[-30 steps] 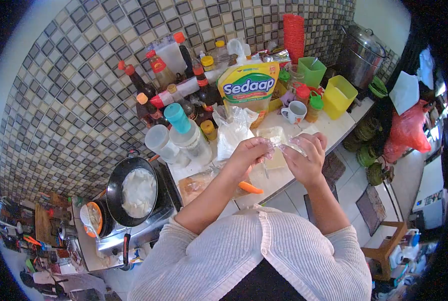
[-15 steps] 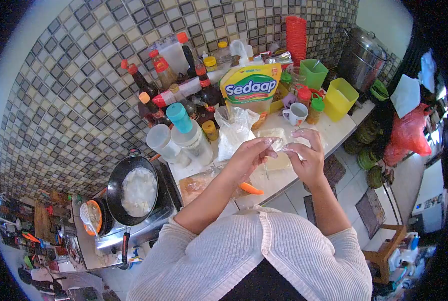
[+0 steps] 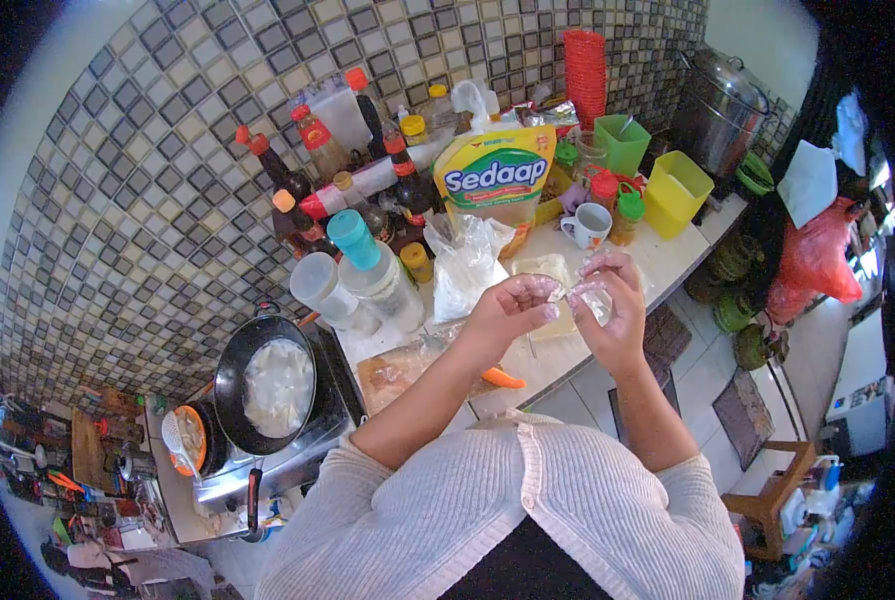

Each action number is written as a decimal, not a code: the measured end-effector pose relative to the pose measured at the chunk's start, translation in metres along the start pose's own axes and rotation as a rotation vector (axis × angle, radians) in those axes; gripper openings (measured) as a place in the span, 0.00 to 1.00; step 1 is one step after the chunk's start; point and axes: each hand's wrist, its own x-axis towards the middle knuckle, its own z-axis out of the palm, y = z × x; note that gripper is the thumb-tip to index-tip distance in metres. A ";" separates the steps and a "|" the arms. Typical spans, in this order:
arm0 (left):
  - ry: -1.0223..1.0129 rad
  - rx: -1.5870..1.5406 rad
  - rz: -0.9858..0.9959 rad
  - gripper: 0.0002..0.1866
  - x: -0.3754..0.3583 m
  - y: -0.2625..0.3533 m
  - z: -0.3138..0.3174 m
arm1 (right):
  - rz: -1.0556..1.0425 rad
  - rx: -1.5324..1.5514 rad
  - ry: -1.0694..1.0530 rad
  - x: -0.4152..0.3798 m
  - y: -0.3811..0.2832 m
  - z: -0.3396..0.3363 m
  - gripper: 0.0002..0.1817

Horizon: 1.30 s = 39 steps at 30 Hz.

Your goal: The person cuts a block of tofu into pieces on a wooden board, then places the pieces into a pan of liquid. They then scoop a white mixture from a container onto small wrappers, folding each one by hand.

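Both hands are raised over a pale tray on the counter, their fingertips nearly meeting. Whitish residue coats the fingers. My left hand pinches one side of a small pale piece, and my right hand has its fingertips at the other side. The piece is partly hidden and too small to identify. Behind my left hand stands an open plastic bag of white powder. A knife's orange handle lies below my left wrist, near a cutting board.
On the stove at left, a black pan holds pale pieces in liquid. A strainer sits beside it. Plastic containers, bottles, a Sedaap pouch, a white mug and a yellow container line the counter's back.
The fingers of both hands have shifted around the small piece, with my left thumb now lower and away from the piece. The camera view has moved slightly.
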 end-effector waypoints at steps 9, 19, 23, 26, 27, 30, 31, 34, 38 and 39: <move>0.088 0.053 0.067 0.09 0.002 -0.003 0.001 | -0.033 -0.028 0.023 -0.002 -0.006 0.004 0.10; 0.289 0.038 0.249 0.17 -0.027 -0.001 -0.056 | 0.007 0.010 0.029 -0.009 0.006 0.007 0.09; 0.440 0.219 0.261 0.18 -0.072 0.003 -0.115 | 0.037 -0.027 -0.013 -0.017 0.020 0.008 0.08; 0.758 0.640 0.180 0.21 -0.124 0.008 -0.172 | 0.066 -0.057 -0.041 -0.029 0.040 0.006 0.08; 0.848 0.869 0.191 0.21 -0.147 0.017 -0.184 | 0.094 -0.080 -0.055 -0.034 0.050 0.005 0.08; 1.133 1.086 0.112 0.26 -0.214 0.038 -0.235 | 0.121 -0.104 -0.094 -0.038 0.065 0.005 0.08; 1.239 1.213 -0.059 0.24 -0.224 0.065 -0.221 | 0.131 -0.125 -0.109 -0.038 0.068 0.006 0.08; 1.368 1.334 -0.167 0.19 -0.269 0.075 -0.266 | 0.230 -0.052 -0.144 -0.038 0.074 0.013 0.07; 1.403 1.364 -0.121 0.17 -0.260 0.087 -0.245 | 0.205 -0.089 -0.168 -0.028 0.077 0.021 0.07; 1.280 1.427 -0.099 0.17 -0.245 0.083 -0.232 | 0.231 -0.098 -0.209 -0.027 0.078 0.024 0.07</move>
